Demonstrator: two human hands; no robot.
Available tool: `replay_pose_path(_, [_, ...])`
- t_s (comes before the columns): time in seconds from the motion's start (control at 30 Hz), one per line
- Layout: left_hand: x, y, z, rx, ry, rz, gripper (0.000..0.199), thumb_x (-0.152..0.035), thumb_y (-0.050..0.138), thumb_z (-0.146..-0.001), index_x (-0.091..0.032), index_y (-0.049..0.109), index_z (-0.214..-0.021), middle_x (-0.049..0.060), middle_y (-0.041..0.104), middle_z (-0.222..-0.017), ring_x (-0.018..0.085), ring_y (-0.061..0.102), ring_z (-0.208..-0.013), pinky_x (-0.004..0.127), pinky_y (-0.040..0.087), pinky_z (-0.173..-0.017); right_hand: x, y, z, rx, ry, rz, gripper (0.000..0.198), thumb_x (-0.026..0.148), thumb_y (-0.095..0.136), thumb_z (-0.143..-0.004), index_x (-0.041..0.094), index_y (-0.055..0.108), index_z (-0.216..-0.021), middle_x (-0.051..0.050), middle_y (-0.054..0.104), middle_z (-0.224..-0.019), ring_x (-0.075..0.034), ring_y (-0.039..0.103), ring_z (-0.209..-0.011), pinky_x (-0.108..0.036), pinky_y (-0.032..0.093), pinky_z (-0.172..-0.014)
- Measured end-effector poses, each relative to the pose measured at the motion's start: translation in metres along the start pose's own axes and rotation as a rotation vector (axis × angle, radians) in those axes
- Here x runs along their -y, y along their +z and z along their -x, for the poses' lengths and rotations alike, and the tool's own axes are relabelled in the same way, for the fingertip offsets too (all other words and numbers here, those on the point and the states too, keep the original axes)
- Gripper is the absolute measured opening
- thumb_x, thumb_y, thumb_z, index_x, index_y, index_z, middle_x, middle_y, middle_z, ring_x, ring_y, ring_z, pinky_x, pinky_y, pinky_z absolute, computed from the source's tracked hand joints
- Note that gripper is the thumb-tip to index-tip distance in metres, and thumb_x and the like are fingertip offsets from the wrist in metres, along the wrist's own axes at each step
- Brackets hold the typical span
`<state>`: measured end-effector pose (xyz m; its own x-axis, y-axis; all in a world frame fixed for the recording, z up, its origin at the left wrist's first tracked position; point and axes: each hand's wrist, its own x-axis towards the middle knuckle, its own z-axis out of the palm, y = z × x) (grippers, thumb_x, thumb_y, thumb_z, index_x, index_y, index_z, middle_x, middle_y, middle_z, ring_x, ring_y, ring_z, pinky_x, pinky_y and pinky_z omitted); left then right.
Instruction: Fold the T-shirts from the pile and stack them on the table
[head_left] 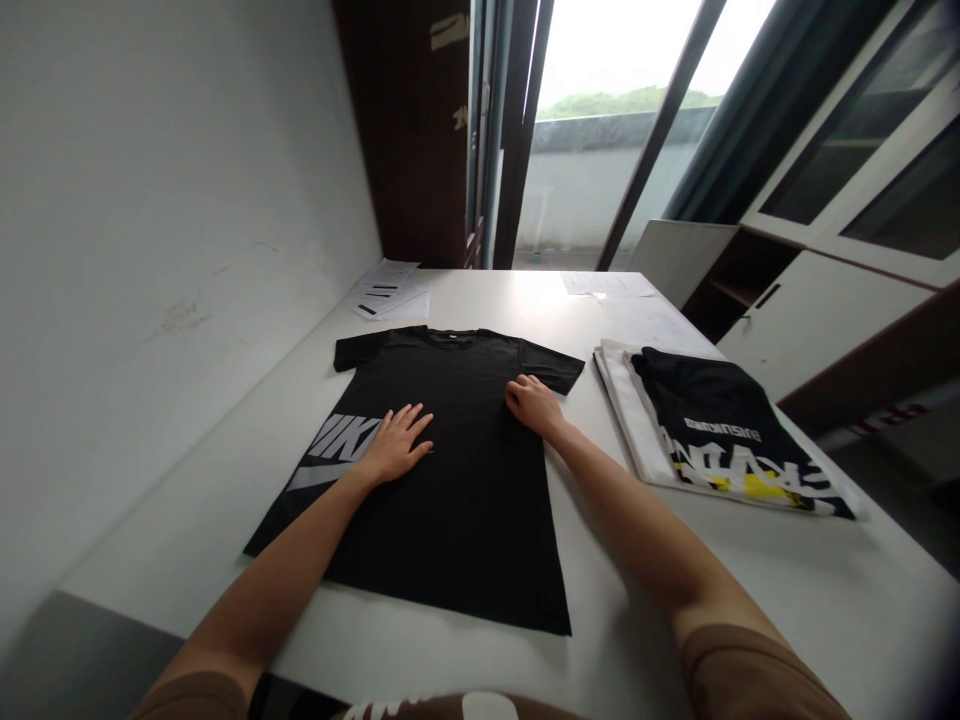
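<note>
A black T-shirt (465, 520) lies spread flat, its collar pointing away from me and its hem near me. Large grey lettering and a grey stripe run along its left side. My left hand (396, 443) rests palm down on the shirt's middle, beside the lettering, fingers spread. Below the right sleeve, at the shirt's right side, my right hand (532, 402) has its fingers curled closed against the cloth. The fingertips are partly hidden, but they appear to pinch the fabric.
Folded clothes lie on the white table (300, 620) at right: a black printed garment (701, 395) on top of white cloth (637, 430). Papers (390, 292) sit at the back left, more paper (607, 285) at the back right. A wall (187, 200) borders the left.
</note>
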<state>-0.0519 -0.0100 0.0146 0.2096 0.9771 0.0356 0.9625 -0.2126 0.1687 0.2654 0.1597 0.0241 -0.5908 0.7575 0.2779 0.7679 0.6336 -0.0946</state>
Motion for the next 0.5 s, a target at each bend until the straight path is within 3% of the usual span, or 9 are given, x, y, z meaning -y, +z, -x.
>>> replay_pose_path(0.1, [-0.001, -0.001, -0.001, 0.009, -0.003, -0.010, 0.063, -0.059, 0.038, -0.104, -0.031, 0.034, -0.161, 0.004, 0.023, -0.171, 0.029, 0.018, -0.158, 0.055, 0.017, -0.127, -0.008, 0.001, 0.000, -0.022, 0.092, 0.049, 0.025, 0.032, 0.050, -0.101, 0.021, 0.073, -0.104, -0.013, 0.068, -0.108, -0.029, 0.057, -0.106, -0.037, 0.046, -0.090])
replay_pose_path(0.17, [-0.001, -0.001, -0.001, 0.008, -0.004, -0.015, 0.063, -0.059, 0.038, -0.104, -0.031, 0.034, -0.161, 0.004, 0.024, -0.171, 0.029, 0.018, -0.158, 0.055, 0.017, -0.127, -0.009, 0.002, 0.000, -0.032, 0.080, 0.032, 0.027, 0.034, 0.050, -0.101, 0.021, 0.073, -0.109, -0.014, 0.068, -0.114, -0.030, 0.057, -0.110, -0.040, 0.046, -0.094])
replay_pose_path(0.27, [-0.001, -0.001, 0.000, -0.002, -0.002, -0.018, 0.062, -0.058, 0.037, -0.104, -0.031, 0.035, -0.161, 0.004, 0.025, -0.171, 0.028, 0.018, -0.158, 0.055, 0.017, -0.127, -0.003, 0.007, -0.001, -0.028, -0.072, -0.053, 0.037, 0.040, 0.048, -0.103, 0.023, 0.069, -0.128, -0.012, 0.064, -0.134, -0.029, 0.054, -0.125, -0.043, 0.041, -0.108])
replay_pose_path(0.4, [-0.001, -0.002, 0.000, -0.006, 0.001, -0.011, 0.062, -0.058, 0.036, -0.105, -0.032, 0.035, -0.161, 0.004, 0.025, -0.171, 0.028, 0.018, -0.158, 0.055, 0.017, -0.126, 0.006, 0.017, -0.001, 0.086, -0.216, -0.107, 0.053, 0.054, 0.041, -0.104, 0.030, 0.054, -0.149, -0.006, 0.045, -0.160, -0.028, 0.036, -0.148, -0.048, 0.026, -0.122])
replay_pose_path(0.5, [-0.001, -0.002, 0.000, -0.002, 0.000, -0.013, 0.062, -0.058, 0.037, -0.105, -0.031, 0.036, -0.160, 0.004, 0.025, -0.171, 0.029, 0.018, -0.158, 0.056, 0.017, -0.126, 0.006, 0.024, -0.001, 0.165, -0.102, -0.052, 0.061, 0.060, 0.035, -0.104, 0.030, 0.046, -0.156, -0.007, 0.038, -0.164, -0.032, 0.027, -0.154, -0.056, 0.019, -0.124])
